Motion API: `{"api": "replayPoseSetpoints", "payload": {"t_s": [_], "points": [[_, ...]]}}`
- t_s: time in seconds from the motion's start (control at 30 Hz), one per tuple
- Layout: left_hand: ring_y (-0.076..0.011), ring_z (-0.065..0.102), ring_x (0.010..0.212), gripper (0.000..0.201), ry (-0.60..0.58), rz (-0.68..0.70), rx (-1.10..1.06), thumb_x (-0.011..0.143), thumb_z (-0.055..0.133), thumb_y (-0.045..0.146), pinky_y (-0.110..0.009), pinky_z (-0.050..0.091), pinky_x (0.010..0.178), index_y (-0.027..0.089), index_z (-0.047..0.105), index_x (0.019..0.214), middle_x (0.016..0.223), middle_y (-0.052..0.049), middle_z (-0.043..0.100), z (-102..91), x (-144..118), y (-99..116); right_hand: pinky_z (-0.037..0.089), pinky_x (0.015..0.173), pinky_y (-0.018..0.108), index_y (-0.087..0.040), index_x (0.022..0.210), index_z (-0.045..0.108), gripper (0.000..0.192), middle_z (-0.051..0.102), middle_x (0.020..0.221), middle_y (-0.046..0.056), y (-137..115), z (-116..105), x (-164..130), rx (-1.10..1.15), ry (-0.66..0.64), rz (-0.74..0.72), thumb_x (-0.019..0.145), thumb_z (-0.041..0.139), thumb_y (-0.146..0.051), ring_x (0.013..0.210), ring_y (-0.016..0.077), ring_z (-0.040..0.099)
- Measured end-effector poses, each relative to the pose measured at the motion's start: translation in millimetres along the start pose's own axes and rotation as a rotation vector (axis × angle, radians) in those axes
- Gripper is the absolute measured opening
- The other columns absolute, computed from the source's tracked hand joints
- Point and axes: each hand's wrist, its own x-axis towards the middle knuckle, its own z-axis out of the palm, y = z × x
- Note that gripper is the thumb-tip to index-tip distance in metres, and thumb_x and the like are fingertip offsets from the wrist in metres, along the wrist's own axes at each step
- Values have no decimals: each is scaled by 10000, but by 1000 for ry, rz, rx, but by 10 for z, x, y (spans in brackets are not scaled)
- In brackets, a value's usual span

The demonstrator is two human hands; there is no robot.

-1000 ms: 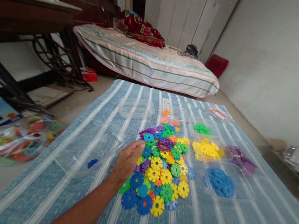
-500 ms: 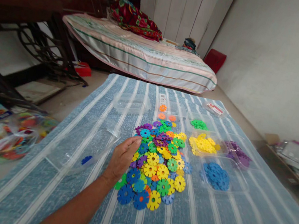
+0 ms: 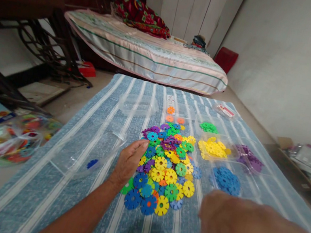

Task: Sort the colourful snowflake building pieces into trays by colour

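Observation:
My left hand (image 3: pixel 130 161) rests at the left edge of a heap of flower-shaped plastic discs (image 3: pixel 164 170) in yellow, blue, green, purple and orange. Its fingers are drawn together towards the heap. Whatever they may hold is hidden. My right hand (image 3: pixel 232 226) is smeared by motion in front of the clear tub with blue discs (image 3: pixel 226 180), to the right of the heap. Its fingers cannot be made out. Beyond it, yellow discs (image 3: pixel 214 148), purple discs (image 3: pixel 248 159) and green discs (image 3: pixel 208 127) lie in clear tubs. A few orange discs (image 3: pixel 170 110) are at the far side.
A clear tub (image 3: pixel 71 162) with a dark blue piece (image 3: pixel 92 164) stands left of my left arm. Another clear tub (image 3: pixel 138 105) is farther back. Bags of colourful pieces (image 3: pixel 15 140) lie at the left. A bed (image 3: pixel 153 60) stands beyond the striped cloth (image 3: pixel 86 132).
My right hand has come up from the lower right corner towards the blue-disc tub. My left hand stays in nearly the same place beside the heap.

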Motion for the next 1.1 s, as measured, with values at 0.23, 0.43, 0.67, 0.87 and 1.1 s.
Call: {"api": "replayPoseSetpoints", "payload": {"t_s": [0.23, 0.43, 0.67, 0.87, 1.1], "points": [[-226, 608, 1011, 447, -11, 9, 24, 799, 525, 541, -349, 421, 955, 174, 672, 1006, 1032, -51, 701, 0, 8, -10, 501, 846, 345, -211, 1063, 628, 297, 642, 1111, 81, 244, 436, 430, -500, -239, 123, 823, 461, -156, 1009, 222, 602], [-228, 612, 1000, 458, -3, -5, 24, 786, 537, 549, -350, 438, 936, 174, 671, 1013, 1017, -53, 704, -4, 4, -16, 457, 911, 344, -203, 1111, 611, 348, 620, 1150, 78, 387, 528, 392, -516, -425, 210, 811, 459, -115, 1065, 228, 567], [-228, 616, 1005, 451, -24, -8, 12, 793, 537, 542, -344, 431, 934, 168, 664, 1011, 1031, -56, 702, -11, 20, -36, 461, 849, 278, -237, 1103, 621, 339, 627, 1083, 50, 424, 482, 437, -400, -359, 232, 787, 519, -169, 996, 187, 588], [-229, 614, 1010, 454, -32, -10, 18, 797, 532, 544, -342, 431, 933, 170, 663, 1019, 1022, -54, 703, -17, 18, -31, 471, 803, 288, -231, 1116, 614, 329, 649, 993, 31, 424, 370, 530, -367, -365, 218, 804, 510, -225, 896, 178, 627], [-229, 614, 1003, 452, -33, 2, 12, 794, 540, 541, -341, 431, 931, 168, 663, 1018, 1029, -59, 702, -17, 25, -58, 480, 838, 343, -188, 1057, 616, 276, 645, 1086, 81, 587, 63, 880, -426, -20, 75, 869, 462, -321, 960, 214, 619]]}}
